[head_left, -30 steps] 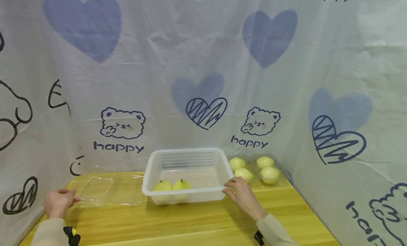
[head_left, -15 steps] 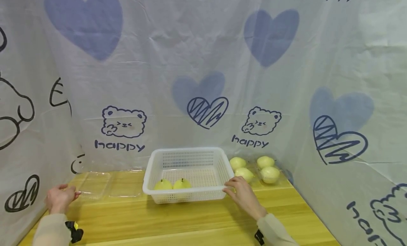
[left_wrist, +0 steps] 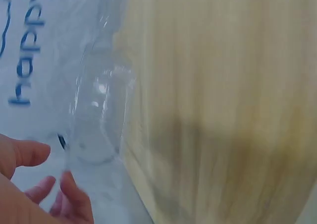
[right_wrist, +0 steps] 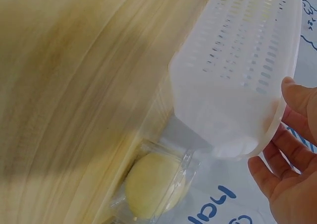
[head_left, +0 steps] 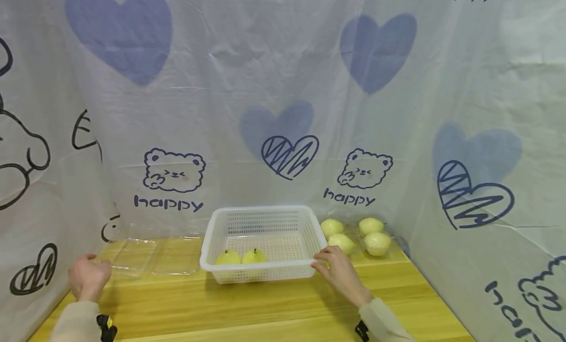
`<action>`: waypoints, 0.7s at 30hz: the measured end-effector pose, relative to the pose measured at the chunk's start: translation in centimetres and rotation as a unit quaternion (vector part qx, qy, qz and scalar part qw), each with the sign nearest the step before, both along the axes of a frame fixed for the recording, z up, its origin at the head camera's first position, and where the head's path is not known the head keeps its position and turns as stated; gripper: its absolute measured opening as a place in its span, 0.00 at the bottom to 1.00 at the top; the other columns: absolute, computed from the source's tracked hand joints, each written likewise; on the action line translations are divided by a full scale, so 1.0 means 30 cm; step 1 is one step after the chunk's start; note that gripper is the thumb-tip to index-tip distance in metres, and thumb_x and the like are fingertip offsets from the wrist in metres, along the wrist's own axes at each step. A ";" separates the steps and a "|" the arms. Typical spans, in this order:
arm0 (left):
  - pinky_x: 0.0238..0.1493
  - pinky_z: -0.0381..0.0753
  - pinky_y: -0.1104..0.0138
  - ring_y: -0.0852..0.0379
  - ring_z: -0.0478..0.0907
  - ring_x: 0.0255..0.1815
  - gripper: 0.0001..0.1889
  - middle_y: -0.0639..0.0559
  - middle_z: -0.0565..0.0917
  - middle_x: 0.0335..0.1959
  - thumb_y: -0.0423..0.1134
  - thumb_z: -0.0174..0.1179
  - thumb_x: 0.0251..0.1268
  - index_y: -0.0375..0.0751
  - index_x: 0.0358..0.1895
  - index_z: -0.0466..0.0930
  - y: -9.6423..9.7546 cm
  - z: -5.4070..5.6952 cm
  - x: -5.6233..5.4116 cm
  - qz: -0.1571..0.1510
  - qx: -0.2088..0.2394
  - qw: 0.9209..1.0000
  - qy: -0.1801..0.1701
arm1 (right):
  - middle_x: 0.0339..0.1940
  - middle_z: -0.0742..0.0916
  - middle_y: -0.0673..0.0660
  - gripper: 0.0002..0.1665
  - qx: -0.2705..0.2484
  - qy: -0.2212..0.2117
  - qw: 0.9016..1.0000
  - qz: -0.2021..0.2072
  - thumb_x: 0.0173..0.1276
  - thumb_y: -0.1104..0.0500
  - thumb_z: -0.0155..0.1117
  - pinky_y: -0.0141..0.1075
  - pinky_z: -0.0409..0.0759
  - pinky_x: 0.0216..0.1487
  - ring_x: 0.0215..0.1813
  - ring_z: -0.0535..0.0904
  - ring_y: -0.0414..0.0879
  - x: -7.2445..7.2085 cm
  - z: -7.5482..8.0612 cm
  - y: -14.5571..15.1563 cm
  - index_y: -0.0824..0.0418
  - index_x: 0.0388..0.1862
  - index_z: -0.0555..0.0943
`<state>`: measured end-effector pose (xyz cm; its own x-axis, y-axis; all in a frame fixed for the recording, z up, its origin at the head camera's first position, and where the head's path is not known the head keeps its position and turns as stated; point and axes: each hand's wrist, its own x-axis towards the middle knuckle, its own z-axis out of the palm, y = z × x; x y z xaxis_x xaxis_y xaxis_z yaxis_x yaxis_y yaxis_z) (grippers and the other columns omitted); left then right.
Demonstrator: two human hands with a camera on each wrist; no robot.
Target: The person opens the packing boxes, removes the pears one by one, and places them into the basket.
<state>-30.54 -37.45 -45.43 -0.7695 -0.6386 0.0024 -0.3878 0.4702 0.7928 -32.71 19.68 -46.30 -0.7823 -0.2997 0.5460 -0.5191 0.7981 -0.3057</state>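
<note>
In the head view a white plastic basket [head_left: 265,274] stands mid-table with two yellow pears [head_left: 228,257] at its near left. My right hand [head_left: 336,268] holds the basket's near right corner; the right wrist view has the thumb at the rim and the fingers around the corner. At the far left, my left hand [head_left: 90,277] is beside a clear plastic container [head_left: 132,257]. From the left wrist, thumb and fingers [left_wrist: 74,196] appear loosely bent and spread apart, fingertips close by the container's edge. A second clear container [head_left: 176,257] lies between the first one and the basket.
Right of the basket, several yellow pears [head_left: 377,243] sit in clear plastic packs [right_wrist: 185,167]. A printed curtain [head_left: 283,96] rises behind and along both sides of the wooden table [head_left: 247,312].
The left hand pushed the near-left container back toward the curtain, then came away from its edge and turned, fingers now hidden from the head view. The right hand stays at the basket.
</note>
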 end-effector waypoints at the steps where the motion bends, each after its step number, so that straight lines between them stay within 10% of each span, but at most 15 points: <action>1: 0.56 0.63 0.36 0.23 0.58 0.62 0.32 0.19 0.57 0.65 0.40 0.45 0.68 0.25 0.71 0.55 0.013 0.000 0.001 -0.004 -0.013 1.000 -0.002 | 0.39 0.86 0.50 0.13 0.001 0.003 1.000 -0.001 0.58 0.53 0.74 0.42 0.80 0.48 0.44 0.78 0.44 0.000 0.001 0.001 0.59 0.39 0.88; 10: 0.32 0.71 0.48 0.31 0.70 0.46 0.28 0.23 0.67 0.57 0.42 0.46 0.68 0.30 0.68 0.63 0.122 -0.002 0.010 -0.097 -0.097 0.991 -0.007 | 0.42 0.86 0.52 0.12 -0.011 -0.001 1.000 0.007 0.58 0.56 0.74 0.44 0.81 0.50 0.46 0.79 0.46 -0.004 0.012 0.009 0.59 0.40 0.88; 21: 0.35 0.79 0.57 0.44 0.82 0.39 0.14 0.36 0.86 0.40 0.39 0.56 0.67 0.31 0.45 0.82 0.327 0.000 -0.004 -0.233 -0.147 0.959 0.060 | 0.40 0.87 0.53 0.07 -0.125 -0.014 0.992 0.017 0.63 0.67 0.68 0.38 0.83 0.46 0.43 0.83 0.48 -0.025 -0.013 0.072 0.63 0.40 0.87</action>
